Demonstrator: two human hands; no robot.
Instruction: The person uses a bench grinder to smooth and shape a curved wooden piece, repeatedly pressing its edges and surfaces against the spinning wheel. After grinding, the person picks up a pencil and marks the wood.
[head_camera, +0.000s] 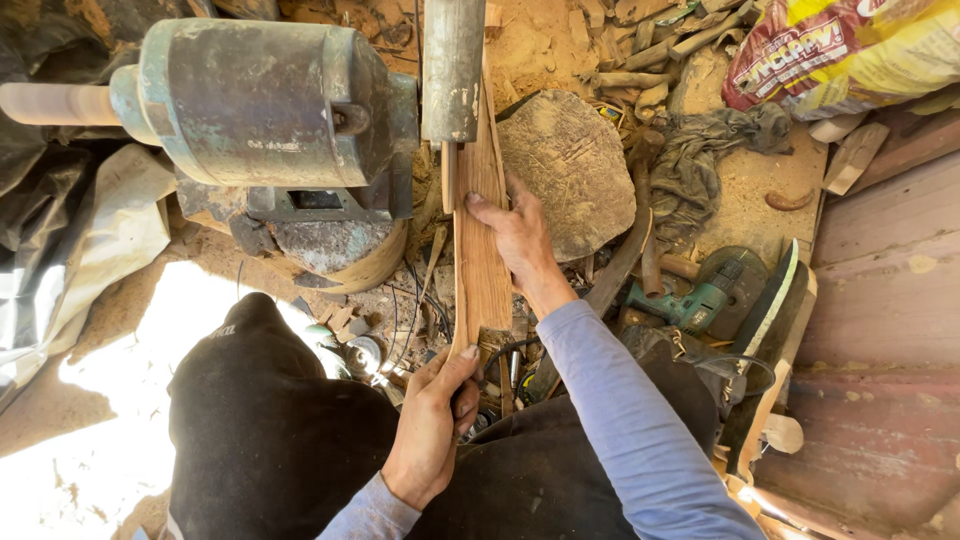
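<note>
Below, left hand (430, 425) fingers gripping wooden slat (480, 240) end, right hand (520, 240) pressing flat, fingers extended.

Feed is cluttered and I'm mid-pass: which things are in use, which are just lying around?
In use:
wooden strip
left hand, gripping its near end
right hand, pressing it
sanding drum
motor

Lying about:
green power tool
grey rag
flat stone
printed sack

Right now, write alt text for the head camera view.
Two bare hands press a long wooden plank against a sanding drum on a green motor: the right hand on its edge, the left hand gripping its near end. A green power tool lies beside it.
</note>
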